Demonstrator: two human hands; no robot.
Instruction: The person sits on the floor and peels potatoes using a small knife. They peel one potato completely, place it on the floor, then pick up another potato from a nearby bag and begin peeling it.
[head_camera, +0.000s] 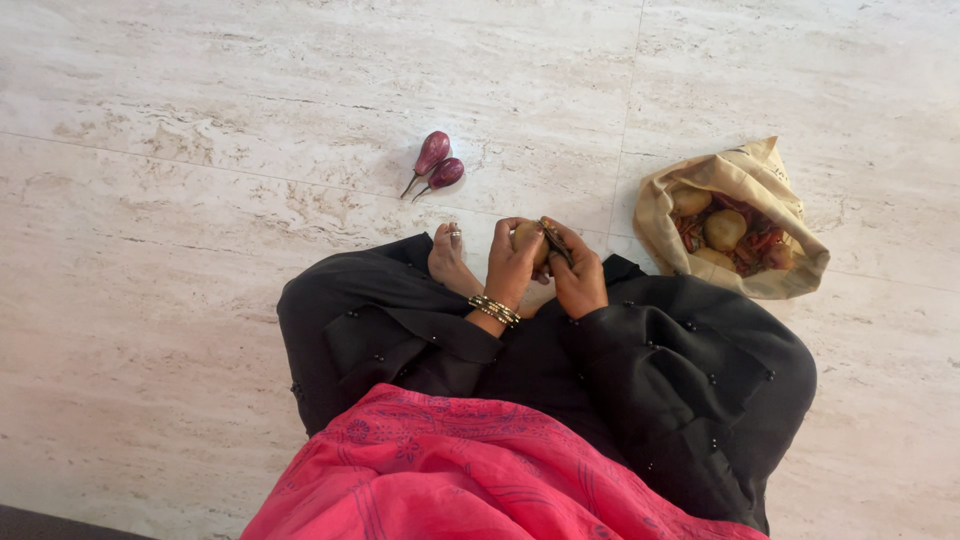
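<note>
I sit cross-legged on a pale stone floor in black clothes with a pink scarf. My left hand (511, 265), with bangles at the wrist, holds a small brown potato (527, 237) in front of my lap. My right hand (577, 275) grips a dark peeler or small knife (556, 240) laid against the potato. Both hands are close together, just above my bare foot (449, 262).
Two small purple eggplants (435, 165) lie on the floor just beyond my foot. To the right sits an open beige cloth bag (735, 170) holding potatoes and reddish vegetables. Tile seams cross the floor.
</note>
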